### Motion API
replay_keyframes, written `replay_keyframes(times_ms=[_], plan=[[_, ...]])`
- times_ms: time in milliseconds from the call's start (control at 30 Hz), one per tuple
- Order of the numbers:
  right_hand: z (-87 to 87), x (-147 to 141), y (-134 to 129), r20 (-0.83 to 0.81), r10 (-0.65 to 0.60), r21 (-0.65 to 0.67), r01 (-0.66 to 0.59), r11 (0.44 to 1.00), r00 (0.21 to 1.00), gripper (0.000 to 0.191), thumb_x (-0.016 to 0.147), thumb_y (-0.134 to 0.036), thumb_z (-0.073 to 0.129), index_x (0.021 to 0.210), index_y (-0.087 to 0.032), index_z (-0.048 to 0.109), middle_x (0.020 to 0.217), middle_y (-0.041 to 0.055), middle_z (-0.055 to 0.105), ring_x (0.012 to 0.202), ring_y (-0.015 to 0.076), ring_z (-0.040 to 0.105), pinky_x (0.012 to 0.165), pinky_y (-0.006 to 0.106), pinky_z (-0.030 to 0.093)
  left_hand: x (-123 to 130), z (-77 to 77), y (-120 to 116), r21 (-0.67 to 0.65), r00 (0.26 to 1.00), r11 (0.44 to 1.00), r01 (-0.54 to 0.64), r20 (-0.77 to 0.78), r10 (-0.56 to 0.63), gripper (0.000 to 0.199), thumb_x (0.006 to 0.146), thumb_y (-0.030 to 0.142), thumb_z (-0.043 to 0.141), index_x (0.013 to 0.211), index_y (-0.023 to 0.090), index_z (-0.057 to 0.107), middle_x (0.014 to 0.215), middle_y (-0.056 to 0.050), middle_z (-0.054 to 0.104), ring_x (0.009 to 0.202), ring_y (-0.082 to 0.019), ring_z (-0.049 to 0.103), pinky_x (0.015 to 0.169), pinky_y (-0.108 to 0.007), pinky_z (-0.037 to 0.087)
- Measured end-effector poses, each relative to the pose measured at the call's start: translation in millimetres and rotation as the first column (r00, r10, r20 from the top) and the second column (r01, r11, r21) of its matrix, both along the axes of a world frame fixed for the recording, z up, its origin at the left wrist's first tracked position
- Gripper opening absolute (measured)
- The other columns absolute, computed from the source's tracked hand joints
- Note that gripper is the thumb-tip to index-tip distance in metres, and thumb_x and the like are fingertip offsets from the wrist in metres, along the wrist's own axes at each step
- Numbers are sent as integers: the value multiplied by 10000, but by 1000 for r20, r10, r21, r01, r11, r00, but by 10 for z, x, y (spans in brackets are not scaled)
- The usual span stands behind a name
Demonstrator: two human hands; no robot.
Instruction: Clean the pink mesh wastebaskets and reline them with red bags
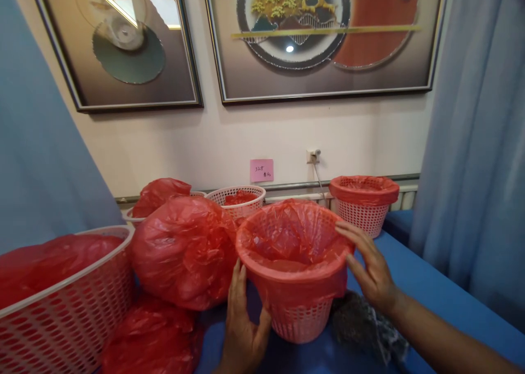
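Note:
A small white plastic basket (301, 322) stands upright on the blue surface, lined with a red plastic bag (287, 278) folded over its rim. My left hand (244, 322) is at the basket's left side, fingers stretched upward and thumb apart. On the other side, my right hand (371, 270) lays its extended fingers against the bag-covered rim, its thumb lower down. Neither hand is closed around anything. Behind my right hand's wrist lies a dark, crumpled bundle (361, 325) with some clear plastic; its contents cannot be made out.
A puffed red bag (184, 253) sits left of the basket, with another red bag (151, 335) below it. A large white basket (69, 303) fills the left edge. Behind stand a white basket (256, 199) and a red-lined basket (363, 215). Blue curtains (471, 144) hang at both sides.

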State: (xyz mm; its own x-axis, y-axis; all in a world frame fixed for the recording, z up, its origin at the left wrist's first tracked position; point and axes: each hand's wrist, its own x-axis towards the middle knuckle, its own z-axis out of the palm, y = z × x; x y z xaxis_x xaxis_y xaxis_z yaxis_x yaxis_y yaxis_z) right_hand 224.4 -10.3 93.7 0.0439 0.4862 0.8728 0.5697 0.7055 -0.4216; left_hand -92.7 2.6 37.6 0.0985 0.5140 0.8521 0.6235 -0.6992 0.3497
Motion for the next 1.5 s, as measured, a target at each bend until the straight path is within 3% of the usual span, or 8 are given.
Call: replay_keyframes(times_ms=[167, 333, 467, 733, 967, 1167, 1367, 1500], plan=[[4, -222, -495, 337, -40, 282, -60, 957, 941, 272, 899, -138, 616, 1165, -194, 630, 1046, 62, 740, 1091, 251, 669, 1042, 475, 443, -107, -292, -147, -145, 991, 988, 52, 130, -33, 785, 997, 552, 584, 1663, 256, 292, 1669, -185, 426, 1502, -406, 459, 1192, -647, 421], [-4, -318, -783, 399, -196, 434, 3, 901, 896, 157, 925, -80, 553, 967, -189, 657, 867, 28, 753, 955, 196, 688, 980, 389, 443, -215, -270, -322, -270, 959, 942, 200, 251, -132, 947, 875, 725, 657, 1631, 225, 385, 1625, -183, 494, 1472, -425, 496, 1182, -576, 470], [-14, -341, -901, 386, -254, 467, 49, 883, 887, 171, 977, -106, 533, 931, -208, 663, 787, 2, 754, 899, 177, 690, 942, 368, 435, -342, -268, -318, -252, 977, 953, 167, 176, -124, 909, 859, 715, 689, 1585, 215, 468, 1511, -198, 617, 1311, -427, 654, 1058, -568, 583], [-76, -228, -742, 358, -229, 297, 122, 947, 905, 243, 966, -96, 577, 1185, -174, 647, 1022, 73, 746, 1061, 246, 662, 1020, 449, 435, -149, -71, -259, -271, 965, 950, 158, 246, -91, 561, 975, 459, 646, 1489, 242, 583, 1473, -137, 664, 1249, -305, 710, 1026, -436, 620], [129, -126, -421, 492, -205, 175, 134, 975, 846, 378, 1004, -144, 550, 1379, -186, 553, 1207, 109, 720, 1196, 282, 632, 1080, 513, 394, -35, -273, -62, -353, 956, 914, 199, 274, -102, 490, 966, 350, 616, 1440, 228, 618, 1463, -142, 667, 1259, -308, 702, 985, -457, 636], [177, 105, -264, 472, -323, 116, 305, 945, 820, 472, 966, -258, 629, 1426, -232, 526, 1455, 162, 590, 1319, 349, 569, 1044, 552, 452, -9, -436, 106, -328, 972, 930, 166, 215, -97, 436, 965, 353, 590, 1362, 193, 669, 1426, -181, 680, 1290, -354, 680, 962, -507, 643], [-94, 185, -241, 405, -304, 51, 311, 949, 862, 603, 1005, -278, 582, 1570, -254, 373, 1545, 164, 486, 1424, 336, 486, 1142, 585, 450, 11, -376, 41, -75, 989, 995, -60, 134, 69, 664, 1007, 263, 570, 1630, 251, 339, 1641, -189, 459, 1501, -353, 475, 1121, -602, 528], [-248, 124, -295, 352, -303, 27, 314, 949, 886, 659, 1024, -318, 568, 1624, -274, 300, 1578, 161, 459, 1446, 355, 464, 1143, 626, 453, 54, -240, -37, 123, 998, 992, -22, -48, 29, 692, 999, 187, 554, 1645, 247, 315, 1654, -175, 437, 1526, -340, 437, 1160, -577, 502]])
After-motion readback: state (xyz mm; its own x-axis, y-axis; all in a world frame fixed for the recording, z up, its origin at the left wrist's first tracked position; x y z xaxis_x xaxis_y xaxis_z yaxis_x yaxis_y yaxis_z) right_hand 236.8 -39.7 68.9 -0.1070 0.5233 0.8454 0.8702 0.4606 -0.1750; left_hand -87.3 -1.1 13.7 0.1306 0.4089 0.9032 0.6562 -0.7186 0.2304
